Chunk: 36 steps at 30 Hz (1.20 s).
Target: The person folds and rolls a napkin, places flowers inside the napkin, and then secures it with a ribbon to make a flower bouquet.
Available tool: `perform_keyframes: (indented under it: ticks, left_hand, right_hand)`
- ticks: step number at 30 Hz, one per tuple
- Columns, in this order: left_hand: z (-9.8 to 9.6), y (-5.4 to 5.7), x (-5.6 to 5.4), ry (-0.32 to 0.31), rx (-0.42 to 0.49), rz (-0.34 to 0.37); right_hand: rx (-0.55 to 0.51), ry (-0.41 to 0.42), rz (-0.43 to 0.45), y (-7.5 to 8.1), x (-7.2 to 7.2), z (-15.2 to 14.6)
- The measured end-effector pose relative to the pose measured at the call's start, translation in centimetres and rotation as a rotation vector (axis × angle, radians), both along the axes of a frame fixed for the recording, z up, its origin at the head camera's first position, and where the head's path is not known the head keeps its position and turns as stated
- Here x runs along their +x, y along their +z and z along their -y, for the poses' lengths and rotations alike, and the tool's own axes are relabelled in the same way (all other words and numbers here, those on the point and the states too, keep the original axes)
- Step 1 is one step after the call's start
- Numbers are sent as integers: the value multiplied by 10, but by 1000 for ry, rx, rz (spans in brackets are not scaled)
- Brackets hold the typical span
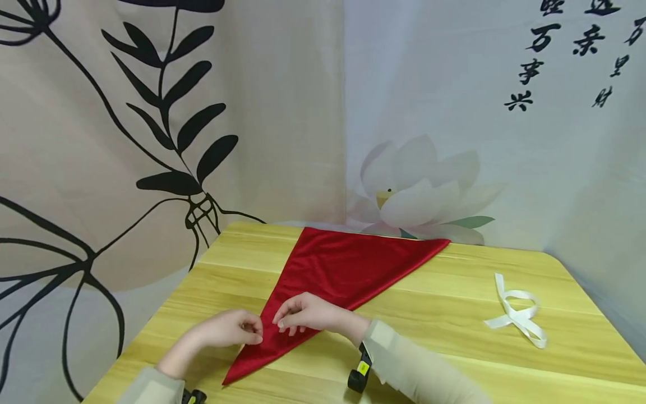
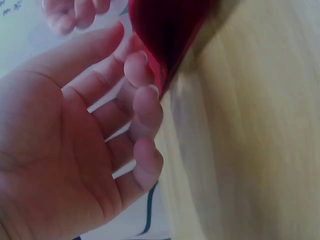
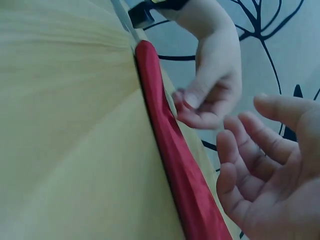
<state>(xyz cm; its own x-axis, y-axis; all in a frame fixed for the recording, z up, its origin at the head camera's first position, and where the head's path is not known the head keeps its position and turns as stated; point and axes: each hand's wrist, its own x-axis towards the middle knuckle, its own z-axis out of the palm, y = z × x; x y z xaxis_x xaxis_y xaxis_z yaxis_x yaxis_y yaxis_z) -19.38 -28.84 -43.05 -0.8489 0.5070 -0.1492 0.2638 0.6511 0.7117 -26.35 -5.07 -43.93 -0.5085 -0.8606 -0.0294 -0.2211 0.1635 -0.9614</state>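
Observation:
A red cloth [image 1: 348, 266] lies on the wooden table as a triangle, with one long point toward the near left. Beside its left edge is my left hand [image 1: 229, 327]. The fingers bend loosely, and in the left wrist view the fingertips [image 2: 147, 107] are close to the cloth's edge [image 2: 162, 75]; whether they touch it I cannot tell. My right hand [image 1: 308, 311] is over the cloth's narrow lower part, facing the left. Its fingers curve gently, with a gap to the thumb and nothing held, as the right wrist view [image 3: 265, 170] shows.
On the right side of the wooden table [image 1: 414, 331] lies a looped white ribbon [image 1: 520, 315]. Behind the table hangs a pale curtain [image 1: 292, 112] with printed leaves, a flower and writing. Each wrist wears a black strapped device [image 1: 359, 373].

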Motion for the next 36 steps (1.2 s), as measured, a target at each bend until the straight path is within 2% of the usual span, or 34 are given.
perform_keyframes:
  ticks: [5,9,17,22,28,33,36]
  left_hand:
    - [9,-5,-3,-50,80,10]
    - [16,-8,-6,-66,99,2]
    - [22,-12,-13,-89,133,27]
    - [22,-9,-13,-114,161,36]
    - [23,-10,-13,-149,122,62]
    - [25,-11,-15,-157,101,68]
    - [26,-14,-16,-155,108,66]
  right_hand:
    - [24,-27,33,-5,13,4]
    - [42,-42,35,-10,17,7]
    - [98,-61,-26,-17,19,11]
    - [120,-17,-70,-18,21,12]
    - [141,25,-129,-18,23,13]
    - [217,-26,-239,-16,28,18]
    - [266,-64,-341,-17,31,23]
